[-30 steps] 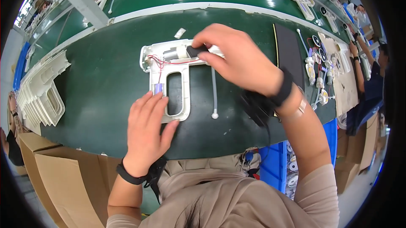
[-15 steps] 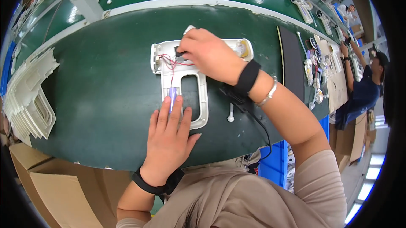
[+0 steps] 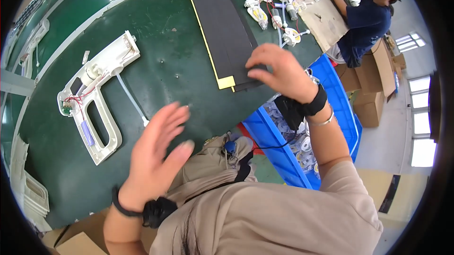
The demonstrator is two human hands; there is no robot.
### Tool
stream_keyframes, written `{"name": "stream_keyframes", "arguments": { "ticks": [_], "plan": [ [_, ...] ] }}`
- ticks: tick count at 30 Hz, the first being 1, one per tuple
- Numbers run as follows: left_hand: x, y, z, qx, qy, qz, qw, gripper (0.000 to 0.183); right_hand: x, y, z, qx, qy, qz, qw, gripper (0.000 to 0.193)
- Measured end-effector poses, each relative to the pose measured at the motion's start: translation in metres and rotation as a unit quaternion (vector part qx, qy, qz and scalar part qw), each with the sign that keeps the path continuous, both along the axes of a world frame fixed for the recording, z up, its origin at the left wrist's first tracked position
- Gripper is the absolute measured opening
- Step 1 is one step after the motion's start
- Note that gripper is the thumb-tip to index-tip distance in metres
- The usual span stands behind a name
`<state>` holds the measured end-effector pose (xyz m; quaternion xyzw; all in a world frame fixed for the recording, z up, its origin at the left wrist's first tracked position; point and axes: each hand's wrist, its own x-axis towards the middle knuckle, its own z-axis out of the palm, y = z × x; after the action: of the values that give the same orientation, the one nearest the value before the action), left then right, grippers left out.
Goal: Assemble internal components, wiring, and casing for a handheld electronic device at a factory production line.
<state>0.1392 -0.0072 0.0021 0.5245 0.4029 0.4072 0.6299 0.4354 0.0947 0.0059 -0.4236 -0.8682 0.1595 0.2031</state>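
Note:
A white plastic housing half with a loop handle [image 3: 112,129] lies on the green table at the left. Inside it are red wires [image 3: 75,99], a purple cylinder [image 3: 87,133] in the handle and a whitish round part [image 3: 91,73]. A thin translucent tube [image 3: 130,93] with a white end runs from the housing toward my left hand. My left hand [image 3: 153,155] is raised near that end, fingers stretched, nothing in it. Over the near end of a black foam sheet [image 3: 220,28] with a yellow edge, my right hand [image 3: 286,73] hovers with thumb and fingers curved apart, holding nothing visible.
Wired small parts [image 3: 276,13] with tubes and motors lie heaped at the far right. A blue bin [image 3: 279,153] full of clear and white pieces stands at the table's right edge. Stacked white housings [image 3: 35,193] sit lower left. A co-worker [image 3: 366,23] works beyond.
Both hands have come off the housing, the right swinging right over the foam sheet. The view has turned rightward, so the housing now appears further left. The tube beside it shows more fully.

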Motion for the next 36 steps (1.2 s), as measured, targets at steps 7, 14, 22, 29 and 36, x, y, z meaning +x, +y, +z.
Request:
{"name": "stream_keyframes", "arguments": {
  "ticks": [7, 14, 22, 29, 36],
  "plan": [
    [0.078, 0.074, -0.033, -0.277, -0.153, 0.093, 0.944, 0.033, 0.004, -0.014, -0.039, 0.023, 0.025, -0.016, 0.999, 0.036],
    [0.112, 0.094, -0.024, -0.250, -0.026, 0.013, 0.968, 0.023, 0.009, -0.018, -0.045, 0.026, 0.101, -0.033, 0.994, 0.036],
    [0.114, 0.101, -0.036, -0.276, -0.106, 0.025, 0.955, 0.019, -0.006, -0.030, -0.044, 0.115, 0.045, -0.111, 0.986, 0.033],
    [0.111, 0.101, -0.042, -0.290, -0.124, 0.029, 0.948, 0.020, -0.015, -0.039, -0.057, 0.178, 0.005, -0.146, 0.973, 0.031],
    [0.109, 0.101, -0.043, -0.272, -0.125, 0.011, 0.954, 0.020, -0.018, -0.039, -0.049, 0.159, 0.046, -0.158, 0.973, 0.026]
  ]
}}
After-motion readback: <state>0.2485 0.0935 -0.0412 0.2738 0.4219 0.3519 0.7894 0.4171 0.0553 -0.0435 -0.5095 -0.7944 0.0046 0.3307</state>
